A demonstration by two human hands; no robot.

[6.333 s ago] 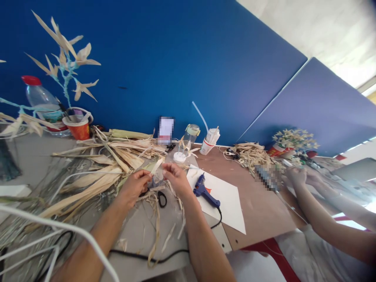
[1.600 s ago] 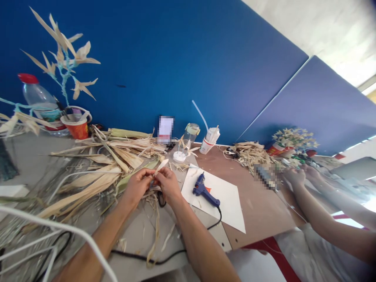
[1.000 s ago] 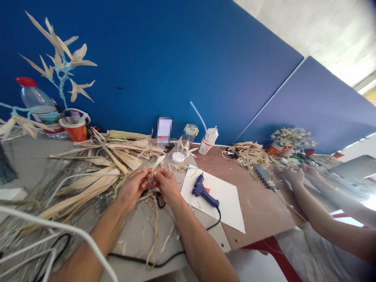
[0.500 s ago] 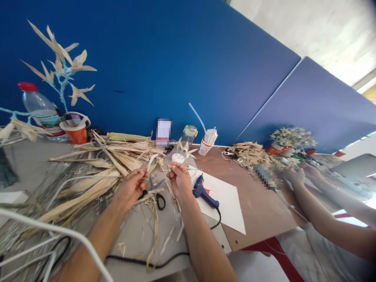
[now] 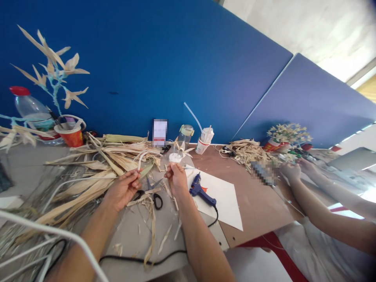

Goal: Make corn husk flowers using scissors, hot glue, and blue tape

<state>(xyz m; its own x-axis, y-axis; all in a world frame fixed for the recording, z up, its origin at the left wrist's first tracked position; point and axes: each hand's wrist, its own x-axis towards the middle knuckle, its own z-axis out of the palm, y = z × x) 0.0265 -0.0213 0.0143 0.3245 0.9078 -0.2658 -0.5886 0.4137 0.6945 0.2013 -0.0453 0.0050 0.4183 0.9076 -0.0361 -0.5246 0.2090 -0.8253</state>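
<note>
My left hand pinches a narrow pale strip that curves up and right from its fingertips. My right hand is closed, fingertips together; anything it holds is too small to make out. Black-handled scissors lie open on the table between and below my hands. Dried corn husks spread out left of my left hand. Right of my right hand, a blue glue gun rests on white paper. A small husk flower stands in a white cup beyond my right hand.
At the back stand a phone, a clear bottle and a paper cup. A red cup and large bottle are at left. A white wire frame crosses the lower left. Another person's hands are at right.
My left hand has moved left and slightly down, away from my right hand, with the strip. The whole view has shifted slightly.
</note>
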